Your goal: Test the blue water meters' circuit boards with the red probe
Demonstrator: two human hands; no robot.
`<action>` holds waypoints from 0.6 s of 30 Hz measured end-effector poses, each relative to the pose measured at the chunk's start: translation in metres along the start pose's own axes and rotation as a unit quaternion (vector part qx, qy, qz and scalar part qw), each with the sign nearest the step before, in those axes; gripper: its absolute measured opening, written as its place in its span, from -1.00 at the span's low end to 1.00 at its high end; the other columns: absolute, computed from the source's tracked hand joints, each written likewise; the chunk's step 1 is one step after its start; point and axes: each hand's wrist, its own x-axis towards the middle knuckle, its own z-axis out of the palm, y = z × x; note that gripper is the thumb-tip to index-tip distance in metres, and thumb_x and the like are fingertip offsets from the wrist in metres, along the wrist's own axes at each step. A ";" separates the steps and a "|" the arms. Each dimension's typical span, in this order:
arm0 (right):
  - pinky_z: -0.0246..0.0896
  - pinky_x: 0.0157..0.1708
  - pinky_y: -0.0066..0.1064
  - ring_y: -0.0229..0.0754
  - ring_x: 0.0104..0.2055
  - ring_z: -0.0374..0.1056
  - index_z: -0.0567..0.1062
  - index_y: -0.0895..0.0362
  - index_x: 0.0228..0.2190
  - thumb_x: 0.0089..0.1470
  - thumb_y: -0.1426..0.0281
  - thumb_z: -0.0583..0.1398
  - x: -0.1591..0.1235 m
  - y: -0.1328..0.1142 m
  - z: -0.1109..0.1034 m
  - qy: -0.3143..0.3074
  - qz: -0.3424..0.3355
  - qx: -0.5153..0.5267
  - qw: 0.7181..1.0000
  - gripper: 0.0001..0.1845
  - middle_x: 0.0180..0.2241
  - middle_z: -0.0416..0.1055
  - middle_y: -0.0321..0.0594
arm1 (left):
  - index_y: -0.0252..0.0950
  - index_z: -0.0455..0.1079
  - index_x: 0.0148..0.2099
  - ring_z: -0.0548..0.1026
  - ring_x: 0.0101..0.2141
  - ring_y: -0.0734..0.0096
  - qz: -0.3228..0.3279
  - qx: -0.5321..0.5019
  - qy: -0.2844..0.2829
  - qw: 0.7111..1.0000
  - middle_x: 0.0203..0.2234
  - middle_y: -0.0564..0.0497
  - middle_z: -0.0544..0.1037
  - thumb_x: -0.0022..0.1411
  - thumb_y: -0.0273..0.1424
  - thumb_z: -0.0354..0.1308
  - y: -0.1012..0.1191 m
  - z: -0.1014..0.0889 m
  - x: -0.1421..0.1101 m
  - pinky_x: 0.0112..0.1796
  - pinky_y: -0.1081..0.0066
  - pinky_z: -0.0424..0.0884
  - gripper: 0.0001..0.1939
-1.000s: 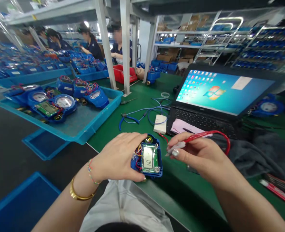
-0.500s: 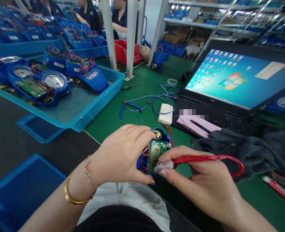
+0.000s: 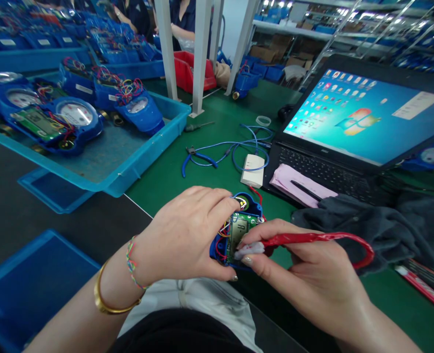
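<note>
Left hand (image 3: 182, 238) grip was clamped around the small blue plastic meter module with exposed green circuit board and LCD (image 3: 237, 230), steadying it display-up at the near edge of the green bench (image 3: 172, 171). Right hand (image 3: 305, 272) grip pinched a red-sleeved looped probe with white tip (image 3: 312, 240), tip pressed on the board, likely a contact point. Black open laptop (image 3: 349, 127) stood beyond the module; light-blue plastic tray of round blue meters (image 3: 128, 162) left of the laptop. Shelving racks behind.

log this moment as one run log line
left hand: grips blue module | right hand: holds red tool, white tip on display | surface: green mat
</note>
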 end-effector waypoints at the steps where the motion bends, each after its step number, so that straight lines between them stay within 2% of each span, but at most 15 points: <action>1: 0.32 -0.40 -0.63 -0.35 -0.45 0.42 0.50 0.10 -0.41 0.01 0.52 0.24 0.000 0.000 0.000 -0.001 -0.001 0.001 1.000 -0.92 -0.46 0.50 -0.38 | -0.35 0.23 -0.01 0.39 -0.02 0.11 0.000 0.001 0.000 1.000 -0.04 -0.14 0.42 -0.07 -0.01 0.25 0.000 0.000 0.000 0.00 0.21 0.27 -0.32; 18: 0.36 -0.43 -0.56 -0.29 -0.47 0.44 0.47 0.09 -0.44 -0.02 0.52 0.22 0.004 -0.002 0.002 -0.011 -0.010 -0.030 0.999 -0.91 -0.48 0.51 -0.36 | -0.32 0.23 0.00 0.38 -0.01 0.11 -0.005 0.002 0.004 1.000 -0.05 -0.11 0.42 -0.06 -0.02 0.23 0.000 0.001 0.000 0.00 0.21 0.28 -0.33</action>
